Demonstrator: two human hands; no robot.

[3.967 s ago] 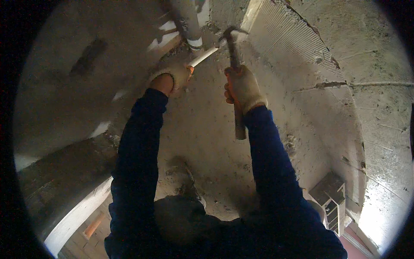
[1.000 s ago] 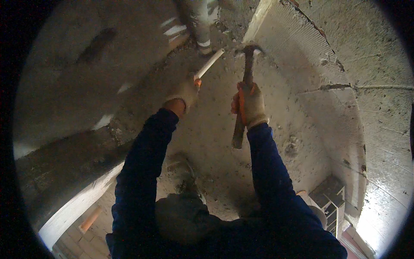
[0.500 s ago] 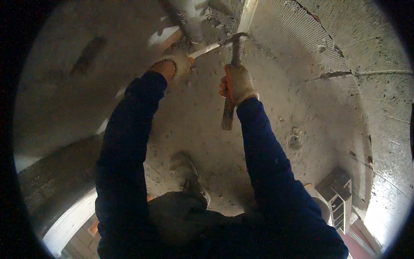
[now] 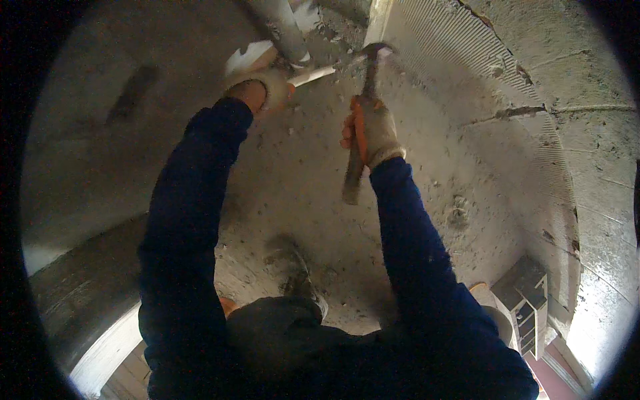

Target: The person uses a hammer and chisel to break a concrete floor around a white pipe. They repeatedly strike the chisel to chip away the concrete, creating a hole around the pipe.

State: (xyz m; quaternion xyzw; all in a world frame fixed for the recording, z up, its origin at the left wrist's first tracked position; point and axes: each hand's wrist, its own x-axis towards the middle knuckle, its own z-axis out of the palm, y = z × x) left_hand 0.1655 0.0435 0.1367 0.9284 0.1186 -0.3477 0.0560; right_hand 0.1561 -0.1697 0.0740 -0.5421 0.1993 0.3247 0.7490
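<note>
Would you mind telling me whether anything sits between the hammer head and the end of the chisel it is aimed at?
Nothing visible does. The hammer in the right hand has its head right at the end of the pale chisel held by the left hand; the grey pipe stands behind.

Dark blue long sleeves on both arms. Pale knit work gloves on the left hand (image 4: 267,90) and right hand (image 4: 375,130), grubby. Dusty shoe (image 4: 300,280) below, dark trousers.
</note>
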